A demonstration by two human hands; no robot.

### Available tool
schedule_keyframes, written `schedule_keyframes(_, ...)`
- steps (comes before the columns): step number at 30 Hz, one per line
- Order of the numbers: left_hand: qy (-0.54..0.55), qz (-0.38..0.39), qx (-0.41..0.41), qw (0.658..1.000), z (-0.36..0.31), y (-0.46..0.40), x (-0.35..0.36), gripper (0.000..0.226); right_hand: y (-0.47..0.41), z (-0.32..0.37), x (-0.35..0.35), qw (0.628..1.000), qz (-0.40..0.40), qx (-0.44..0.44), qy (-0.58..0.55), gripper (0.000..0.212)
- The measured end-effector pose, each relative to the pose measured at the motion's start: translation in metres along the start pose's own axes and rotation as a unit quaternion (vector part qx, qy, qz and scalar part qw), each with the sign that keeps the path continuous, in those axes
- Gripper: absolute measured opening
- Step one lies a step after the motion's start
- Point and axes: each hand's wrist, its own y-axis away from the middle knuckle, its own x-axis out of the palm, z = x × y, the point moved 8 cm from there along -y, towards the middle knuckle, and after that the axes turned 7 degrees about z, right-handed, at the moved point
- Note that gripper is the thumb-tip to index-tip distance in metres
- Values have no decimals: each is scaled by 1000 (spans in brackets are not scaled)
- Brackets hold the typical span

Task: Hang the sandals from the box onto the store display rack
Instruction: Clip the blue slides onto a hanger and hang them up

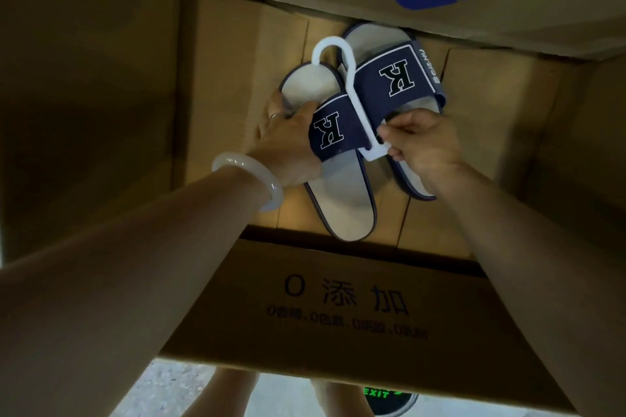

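Both grips engaged on paired sandals inside box.
Left hand (288, 142) grasps the left sandal (333, 159); right hand (420, 145) pinches the white hanger (352, 85), frame centre, on the cardboard box (216, 85) floor.

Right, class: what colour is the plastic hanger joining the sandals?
White; the hooked plastic hanger shows clearly in the head view.
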Motion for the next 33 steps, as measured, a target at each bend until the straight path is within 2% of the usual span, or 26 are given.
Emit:
schedule_keyframes(1,-10,17,5,1000,-4,-2,-4,98,1,5,-4,999,-14,-5,-32,27)
schedule_keyframes(2,31,28,17,999,-10,-4,-9,99,0,9,-6,998,-24,-6,-63,28)
schedule_keyframes(3,120,21,24,992,-16,-5,-17,95,-1,13,-8,996,-29,-4,-81,29)
schedule_keyframes(4,235,-12,25,972,-21,-6,-28,80,-3,17,-8,996,-30,0,-80,30)
schedule_keyframes(5,325,-59,28,943,-24,-9,-41,55,-3,19,-6,997,-25,6,-71,30)
schedule_keyframes(6,360,-110,27,926,-25,-10,-53,31,-3,18,-2,998,-14,16,-61,31)
schedule_keyframes(7,333,-140,25,932,-29,-15,-62,19,-1,15,2,998,1,31,-54,31)
schedule_keyframes(9,255,-141,14,957,-31,-28,-65,28,4,-1,7,996,23,73,-51,26)
schedule_keyframes(11,220,-122,7,968,-35,-35,-66,33,10,-12,0,995,-14,95,-18,16)
schedule_keyframes(13,204,-108,22,973,-42,-38,-69,29,18,-4,-23,988,-112,56,85,22)
schedule_keyframes(15,171,-103,28,980,-48,-41,-69,27,25,30,-34,966,-163,-44,196,36)
schedule_keyframes(17,167,-132,31,977,-52,-44,-73,24,19,60,-27,933,-122,-127,314,51)
schedule_keyframes(18,172,-149,31,973,-53,-45,-75,21,12,69,-21,905,-94,-146,388,60)
schedule_keyframes(20,170,-191,31,966,-56,-44,-86,21,-1,75,-12,838,-46,-148,524,79)
schedule_keyframes(22,175,-220,44,959,-54,-42,-95,21,-13,77,-7,796,-8,-127,592,91)
schedule_keyframes(24,216,-211,72,951,-52,-36,-93,16,-19,80,-2,781,20,-115,614,92)
schedule_keyframes(26,243,-194,93,946,-51,-28,-87,23,-21,84,0,775,26,-115,621,85)
schedule_keyframes(30,185,-190,113,958,-54,-1,-85,19,-1,78,1,796,39,-117,592,81)
schedule_keyframes(33,193,-134,151,960,-63,29,-84,28,28,79,-8,798,31,-148,583,82)
